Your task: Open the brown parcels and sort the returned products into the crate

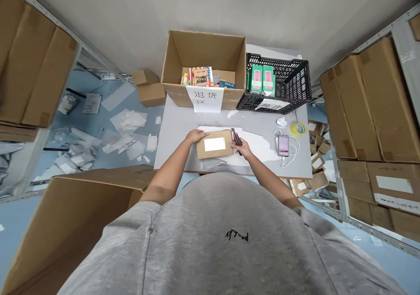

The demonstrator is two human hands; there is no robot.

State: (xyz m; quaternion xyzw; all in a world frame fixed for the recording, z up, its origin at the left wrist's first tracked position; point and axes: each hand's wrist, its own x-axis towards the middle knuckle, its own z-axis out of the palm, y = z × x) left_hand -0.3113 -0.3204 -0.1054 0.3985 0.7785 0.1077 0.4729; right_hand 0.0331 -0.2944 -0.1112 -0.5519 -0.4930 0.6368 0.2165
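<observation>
A small cardboard box (204, 152) with a white label (215, 144) on top lies near the front edge of the table (177, 124). At its upper left corner, my left hand (196, 136) grips the box, thumb along the edge. My right hand (243, 148) is closed around a utility knife (235, 136), dark with red parts, beside the box's right side; its fingertips come up against that side. Whether the blade is out is too small to tell. White paper (259, 144) lies under and around the box.
Behind stand a large open carton (173, 91) with books and a black crate (295, 82) holding green-and-pink boxes. A phone (282, 145) with a white cable and a tape roll (298, 129) lie at right. Another open carton (82, 207) stands at lower left; shelves flank both sides.
</observation>
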